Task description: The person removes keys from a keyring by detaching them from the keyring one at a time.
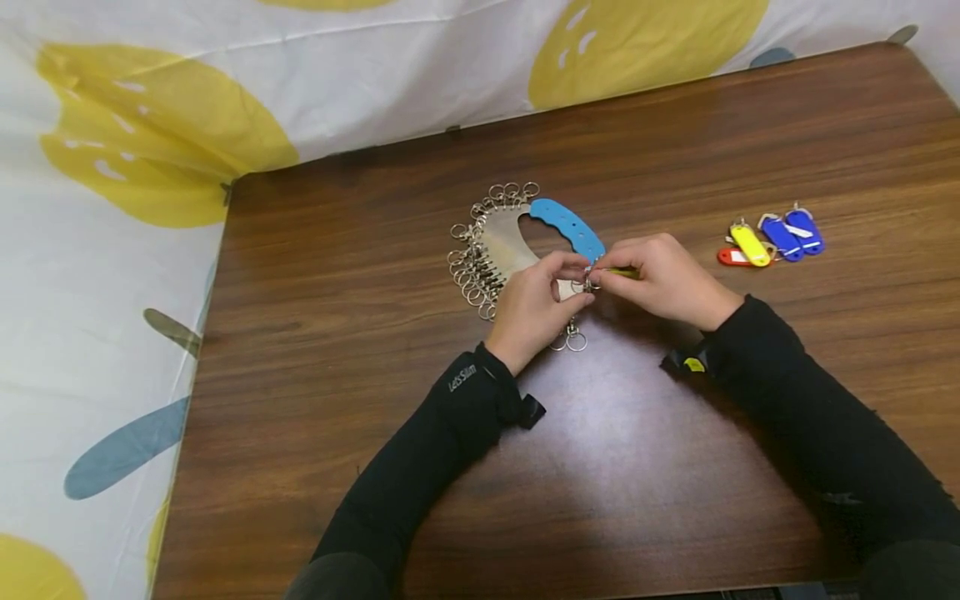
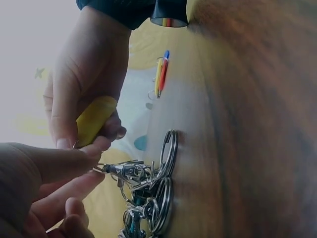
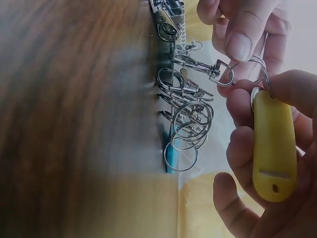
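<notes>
A curved metal plate (image 1: 504, 237) with a blue handle (image 1: 566, 223) lies on the table, its rim hung with several snap hooks and split rings. At the handle's near end my left hand (image 1: 528, 304) pinches a split ring (image 3: 260, 62), which is joined to a snap hook (image 3: 195, 64) on the plate. My right hand (image 1: 663, 271) grips a yellow key tag (image 3: 275, 148) between thumb and fingers, its top end right at that split ring. Both hands' fingertips meet there, partly hiding the ring in the head view.
To the right on the wooden table (image 1: 337, 375) lie another yellow key tag (image 1: 750, 244), a red tag (image 1: 732, 257) and blue tags (image 1: 782, 237). A white curtain with yellow prints (image 1: 390, 75) borders the table's back and left edges.
</notes>
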Action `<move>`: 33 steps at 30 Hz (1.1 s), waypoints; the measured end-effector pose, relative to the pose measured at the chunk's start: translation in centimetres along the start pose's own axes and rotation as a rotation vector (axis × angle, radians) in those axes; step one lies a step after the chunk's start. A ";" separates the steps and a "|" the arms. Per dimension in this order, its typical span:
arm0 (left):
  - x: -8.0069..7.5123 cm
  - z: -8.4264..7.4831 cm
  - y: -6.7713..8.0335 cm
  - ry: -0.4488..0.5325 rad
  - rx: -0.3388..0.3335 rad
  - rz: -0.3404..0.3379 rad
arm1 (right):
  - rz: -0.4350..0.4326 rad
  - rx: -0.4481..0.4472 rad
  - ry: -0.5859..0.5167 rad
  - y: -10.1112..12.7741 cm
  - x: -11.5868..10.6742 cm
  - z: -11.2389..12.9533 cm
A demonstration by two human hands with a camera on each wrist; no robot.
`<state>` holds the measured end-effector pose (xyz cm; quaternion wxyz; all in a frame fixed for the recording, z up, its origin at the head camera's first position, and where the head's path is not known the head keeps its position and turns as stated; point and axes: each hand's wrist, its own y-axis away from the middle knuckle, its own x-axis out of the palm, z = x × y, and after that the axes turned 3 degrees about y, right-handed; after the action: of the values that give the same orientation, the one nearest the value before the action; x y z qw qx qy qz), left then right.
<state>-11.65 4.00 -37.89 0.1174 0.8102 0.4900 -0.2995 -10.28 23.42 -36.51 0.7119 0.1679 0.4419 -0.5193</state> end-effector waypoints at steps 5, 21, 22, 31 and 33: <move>0.1 0.1 0.1 -0.014 0.028 -0.045 | 0.032 0.101 -0.053 0.0 0.0 0.1; 0.0 -0.1 -0.1 -0.090 -0.058 -0.015 | -0.017 0.113 -0.078 0.2 -0.2 0.3; 0.0 -0.1 -0.1 -0.078 -0.059 -0.016 | -0.018 0.102 -0.070 0.2 -0.2 0.3; -0.2 -0.3 0.1 -0.022 0.000 -0.008 | -0.012 0.126 -0.020 0.1 -0.1 0.1; -0.1 -0.3 0.0 -0.019 -0.016 0.012 | -0.022 0.118 -0.016 0.1 -0.1 0.1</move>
<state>-11.57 4.04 -37.60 0.1303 0.8094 0.4862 -0.3026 -10.19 23.49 -36.40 0.6987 0.2007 0.4063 -0.5536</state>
